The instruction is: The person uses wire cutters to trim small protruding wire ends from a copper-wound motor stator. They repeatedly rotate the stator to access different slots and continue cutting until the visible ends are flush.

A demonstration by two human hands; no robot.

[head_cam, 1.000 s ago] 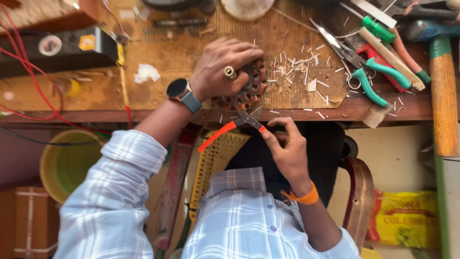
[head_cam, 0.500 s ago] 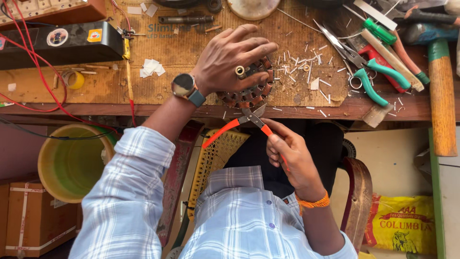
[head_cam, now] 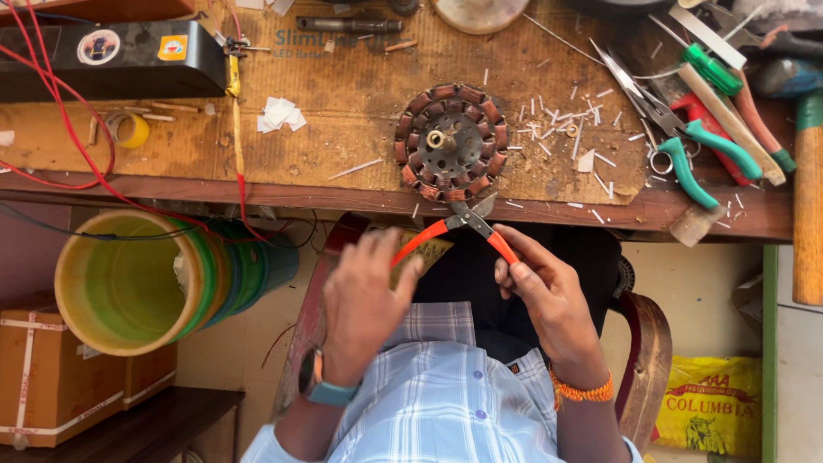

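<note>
A round motor stator (head_cam: 450,141) with copper windings lies on the wooden bench (head_cam: 343,103), uncovered. Orange-handled pliers (head_cam: 429,237) have their jaws at the stator's near edge. My right hand (head_cam: 549,300) grips the pliers' right handle. My left hand (head_cam: 369,300), wearing a watch, is blurred below the bench with fingers apart. Its fingertips are next to the left orange handle, and contact cannot be told.
Green-handled cutters (head_cam: 686,150), screwdrivers and a hammer (head_cam: 806,171) lie at the bench's right. White scraps (head_cam: 566,120) litter the top. A black box (head_cam: 111,56) with red wires sits far left. Below are a yellow-green bucket (head_cam: 129,283), a cardboard box (head_cam: 51,377) and a yellow bag (head_cam: 711,411).
My left hand has come off the stator and drawn back toward my body, beside the pliers' left handle. The stator now lies uncovered. My right hand keeps the pliers.
</note>
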